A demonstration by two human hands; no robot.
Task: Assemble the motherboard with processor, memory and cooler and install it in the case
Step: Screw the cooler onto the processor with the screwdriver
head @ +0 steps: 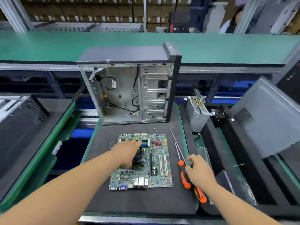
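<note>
A green motherboard (159,161) lies flat on the black mat (139,200) in front of me. My left hand (128,153) rests on top of the black cooler (139,157) seated on the board, covering most of it. My right hand (198,170) is over two orange-handled screwdrivers (184,176) lying right of the board, fingers curled at the handle of one. The open grey computer case (129,91) stands upright behind the board, its inside bare except for loose black cables.
Small screws (155,129) lie on the mat near the case. A grey power supply (197,114) with coloured wires sits to the right, beside a grey side panel (266,120). Another dark case (19,124) lies at the left. A green conveyor shelf (65,46) runs behind.
</note>
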